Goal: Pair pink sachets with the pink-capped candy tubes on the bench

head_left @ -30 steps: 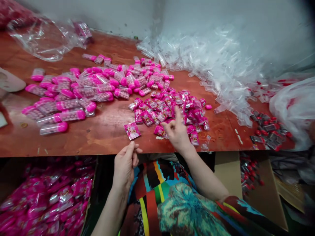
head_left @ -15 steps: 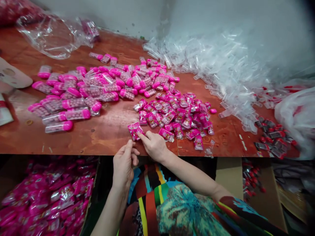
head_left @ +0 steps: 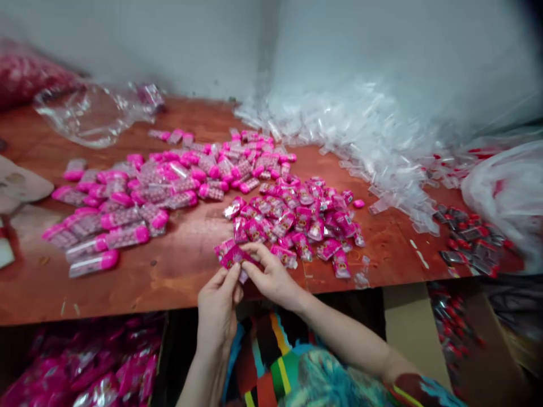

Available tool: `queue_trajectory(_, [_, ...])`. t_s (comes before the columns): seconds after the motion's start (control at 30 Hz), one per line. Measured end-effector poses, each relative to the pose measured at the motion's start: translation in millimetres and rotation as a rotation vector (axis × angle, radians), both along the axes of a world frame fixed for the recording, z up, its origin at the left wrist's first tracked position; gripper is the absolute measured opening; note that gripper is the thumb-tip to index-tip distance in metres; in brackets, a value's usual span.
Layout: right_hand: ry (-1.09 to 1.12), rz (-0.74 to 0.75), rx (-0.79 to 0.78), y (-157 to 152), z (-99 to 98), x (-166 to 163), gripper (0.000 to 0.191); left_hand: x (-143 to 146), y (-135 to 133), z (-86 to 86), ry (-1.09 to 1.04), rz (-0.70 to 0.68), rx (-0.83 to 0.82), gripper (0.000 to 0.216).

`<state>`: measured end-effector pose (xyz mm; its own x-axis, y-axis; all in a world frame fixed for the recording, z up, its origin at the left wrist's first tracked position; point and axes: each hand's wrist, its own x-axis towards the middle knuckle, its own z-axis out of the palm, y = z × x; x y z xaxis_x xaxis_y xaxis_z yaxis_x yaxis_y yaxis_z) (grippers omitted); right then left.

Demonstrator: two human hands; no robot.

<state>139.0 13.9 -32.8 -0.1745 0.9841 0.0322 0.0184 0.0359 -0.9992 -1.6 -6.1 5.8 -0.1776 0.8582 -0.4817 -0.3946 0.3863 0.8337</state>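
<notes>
Near the front edge of the table, a small shiny pink packet [head_left: 228,252] is pinched in both of my hands. My left hand [head_left: 219,302] grips its near side between thumb and fingers. The fingers of my right hand [head_left: 271,277] are closed on its right side and cover part of it. Right behind and to the right lies a heap of similar pink packets [head_left: 303,217]. Clear tubes [head_left: 123,217] with pink caps and small pink balls inside are spread over the left and middle of the table.
Empty clear plastic tubes [head_left: 360,130] pile up along the wall at the back right. Small red-capped containers [head_left: 475,237] lie at the right beside a white plastic bag [head_left: 509,192]. Below the table, a box holds pink packages [head_left: 97,367]. A clear bag [head_left: 97,116] rests at the back left.
My left hand has come up to the packet and taken hold of it. My right hand, earlier reaching onto it, now grips it too. The view has tilted upward.
</notes>
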Motion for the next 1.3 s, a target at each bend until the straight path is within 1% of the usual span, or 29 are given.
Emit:
queue_trajectory(0.1, [-0.059, -0.062, 0.099, 8, -3.4, -5, 0.028, 3, 11, -3.8, -0.034, 0.008, -0.053, 0.082])
queue_trajectory(0.2, [-0.201, -0.033, 0.266, 21, 0.5, -1, 0.028, 1, 22, 1.0, -0.101, -0.005, -0.065, 0.082])
queue_trajectory(0.27, [-0.320, 0.054, 0.362, 35, 8.7, 5, 0.029, -3, 26, 6.1, -0.137, -0.008, -0.070, 0.080])
queue_trajectory(0.33, [-0.444, 0.208, 0.399, 59, 20.7, 12, 0.030, -10, 29, 8.2, -0.146, 0.019, -0.075, 0.077])
queue_trajectory(0.37, [-0.517, 0.284, 0.395, 75, 27.8, 15, 0.030, -14, 30, 7.5, -0.138, 0.045, -0.072, 0.075])
queue_trajectory(0.4, [-0.597, 0.326, 0.375, 94, 35.1, 19, 0.031, -18, 30, 5.6, -0.128, 0.073, -0.065, 0.073])
queue_trajectory(0.47, [-0.857, 0.217, 0.332, 138, 49.5, 24, 0.036, -26, 30, -0.3, -0.124, 0.117, -0.050, 0.069])
queue_trajectory(0.5, [-1.029, 0.145, 0.299, 160, 55.6, 27, 0.041, -29, 30, -3.4, -0.134, 0.131, -0.044, 0.068])
queue_trajectory(0.53, [-1.196, 0.106, 0.255, 180, 60.6, 29, 0.044, -31, 30, -6.1, -0.150, 0.143, -0.043, 0.067])
queue_trajectory(0.6, [-1.291, 0.092, 0.212, 212, 66.3, 31, 0.044, -34, 29, -8.8, -0.187, 0.171, -0.061, 0.067])
queue_trajectory(0.63, [-1.322, 0.102, 0.197, 223, 66.9, 31, 0.043, -34, 29, -8.5, -0.205, 0.186, -0.078, 0.066])
queue_trajectory(0.7, [-1.352, 0.134, 0.181, 235, 65.0, 31, 0.041, -34, 29, -5.3, -0.242, 0.219, -0.118, 0.064])
queue_trajectory(0.77, [-1.384, 0.162, 0.161, 238, 61.3, 31, 0.040, -33, 28, -0.4, -0.286, 0.250, -0.150, 0.060])
queue_trajectory(0.9, [-1.415, 0.196, 0.122, 241, 57.5, 33, 0.043, -31, 25, 5.7, -0.359, 0.303, -0.202, 0.051])
queue_trajectory(0.97, [-1.392, 0.170, 0.160, 238, 59.2, 34, 0.048, -29, 22, 5.2, -0.373, 0.325, -0.221, 0.051])
queue_trajectory(1.03, [-1.291, 0.107, 0.223, 222, 62.9, 36, 0.049, -27, 19, 3.1, -0.366, 0.336, -0.230, 0.050])
queue_trajectory(1.1, [-1.060, 0.057, 0.261, 189, 66.0, 36, 0.043, -25, 16, 0.0, -0.345, 0.342, -0.218, 0.049])
queue_trajectory(1.13, [-0.892, 0.050, 0.260, 166, 66.1, 37, 0.040, -23, 14, -1.7, -0.334, 0.348, -0.200, 0.050])
queue_trajectory(1.17, [-0.700, 0.075, 0.235, 141, 64.8, 36, 0.038, -20, 12, -3.6, -0.323, 0.354, -0.175, 0.051])
queue_trajectory(1.23, [-0.325, 0.187, 0.094, 87, 58.1, 34, 0.034, -15, 9, -7.2, -0.298, 0.360, -0.116, 0.054])
queue_trajectory(1.3, [-0.040, 0.257, -0.077, 39, 47.6, 29, 0.040, -10, 5, -10.4, -0.260, 0.339, -0.062, 0.056])
